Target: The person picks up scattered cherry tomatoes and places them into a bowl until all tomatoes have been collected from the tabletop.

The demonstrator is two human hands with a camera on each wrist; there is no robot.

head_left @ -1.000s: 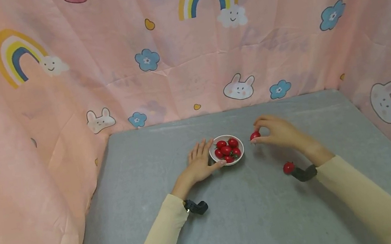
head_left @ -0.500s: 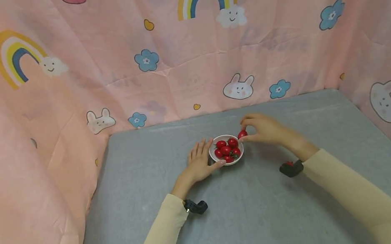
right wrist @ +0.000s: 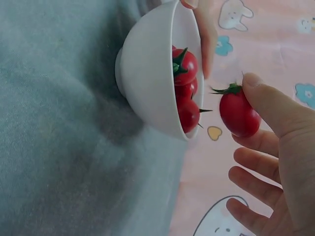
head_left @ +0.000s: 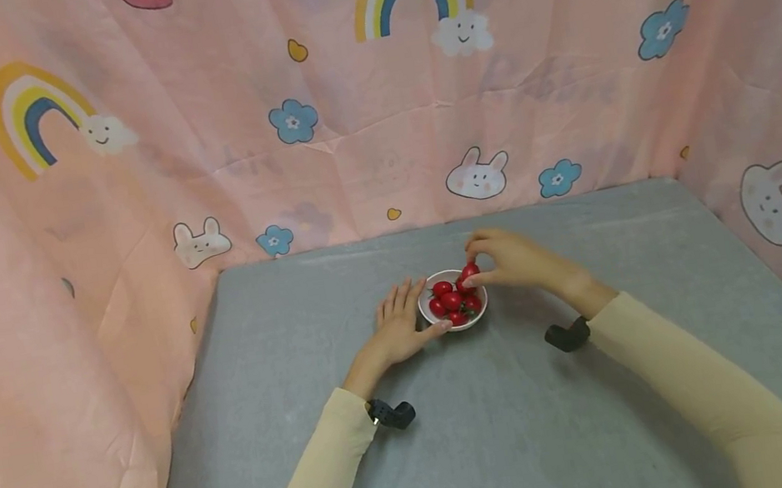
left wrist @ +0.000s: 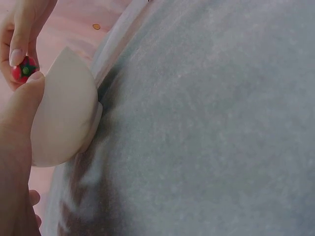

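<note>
A white bowl (head_left: 485, 314) stands on the grey table, holding several red cherry tomatoes (head_left: 451, 302) with green stems. My left hand (head_left: 399, 334) rests against the bowl's left side, fingers spread and fairly straight, thumb at the near rim. My right hand (head_left: 511, 260) pinches one cherry tomato (right wrist: 238, 113) between thumb and forefinger. In the right wrist view that tomato hangs just above the bowl's opening (right wrist: 186, 29), apart from the tomatoes inside, its stem towards them. The left wrist view shows the bowl's outer wall (left wrist: 66, 113) and the held tomato beyond my left thumb.
Grey cloth covers the table (head_left: 495, 431). A pink printed curtain (head_left: 361, 147) hangs along the back and both sides. Black wrist cameras (head_left: 567, 336) sit on both arms; the right one blocks part of the table.
My right hand has carried the cherry tomato leftward from beside the bowl to over it. The loose tomato near my right wrist is now hidden by the wrist camera. My left hand stays put.
</note>
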